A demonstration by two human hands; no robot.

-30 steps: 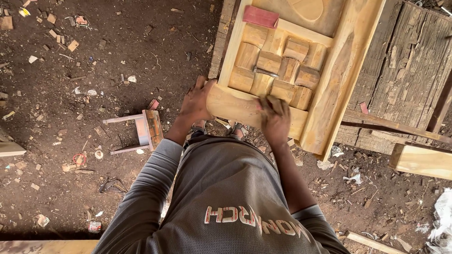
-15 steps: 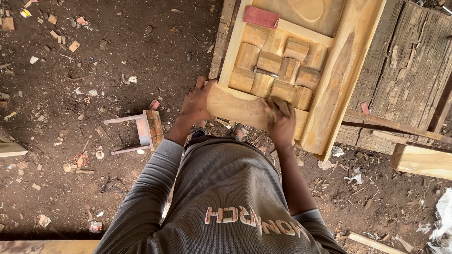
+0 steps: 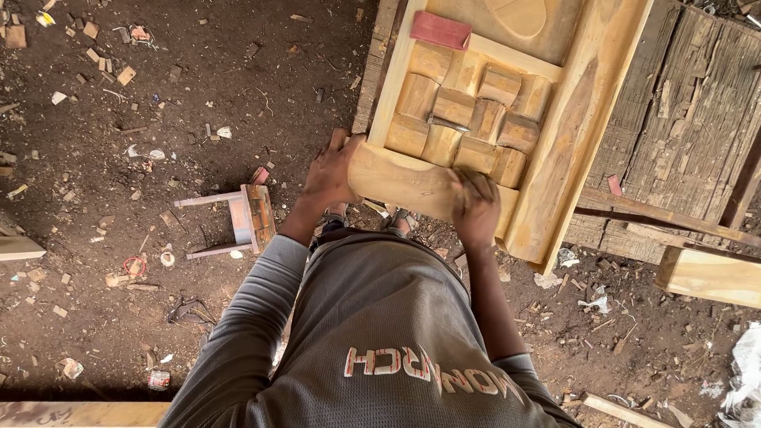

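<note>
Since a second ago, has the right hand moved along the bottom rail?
Yes. The right hand has slid rightward along the bottom rail, toward the frame's right side board. The left hand stays gripping the rail's left end.

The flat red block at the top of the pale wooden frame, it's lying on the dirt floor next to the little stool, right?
Not quite. The flat red block is not on the dirt floor by the small wooden stool. The head view shows it lying on the upper rail of the pale wooden frame, above the carved square wooden blocks.
</note>
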